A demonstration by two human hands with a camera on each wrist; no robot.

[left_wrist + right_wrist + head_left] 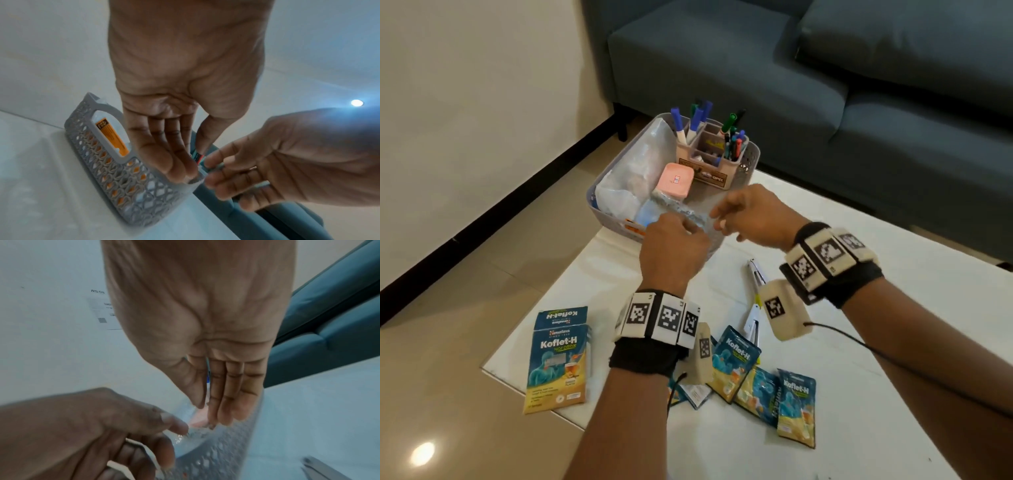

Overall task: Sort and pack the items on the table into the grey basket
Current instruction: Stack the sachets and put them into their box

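Both hands over grey basket, fingers relaxed.

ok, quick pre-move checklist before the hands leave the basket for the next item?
1. Clear plastic packet inside the grey basket: ok, it lies at the near end, below the rim.
2. Left hand free: cannot tell; its fingertips are at the packet, and the wrist views are too blurred to show a pinch.
3. Right hand free: cannot tell, same reason.
4. Room in the basket: ok, grey floor shows beside the pink box.
5. Pen organiser upright: ok.
6. Items left on the table: not ok; Koflet-H box, sachets and a metal tool remain.
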